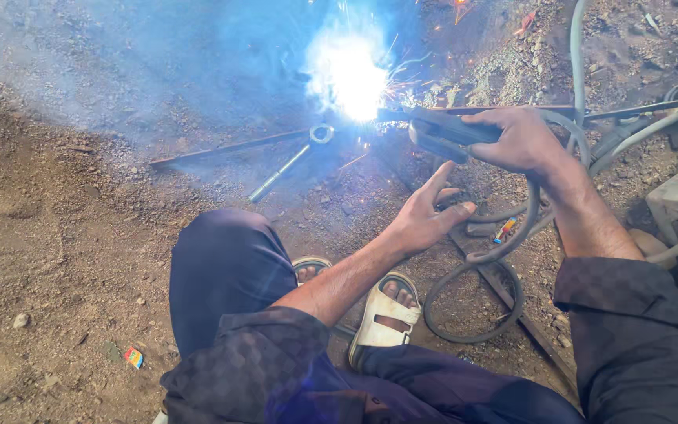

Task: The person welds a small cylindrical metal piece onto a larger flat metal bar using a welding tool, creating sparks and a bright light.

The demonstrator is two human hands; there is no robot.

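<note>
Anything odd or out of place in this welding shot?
Yes: both hands are bare beside the arc. The right hand grips the electrode holder; the left hand hovers open, and sandals leave toes exposed.

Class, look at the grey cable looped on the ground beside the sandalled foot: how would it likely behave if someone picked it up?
The grey cable lies in a loose loop, so it is probably floppy and would sag. It runs up toward the electrode holder in the right hand, so lifting it may tug that. Its smooth sheath looks dusty, perhaps slippery.
</note>
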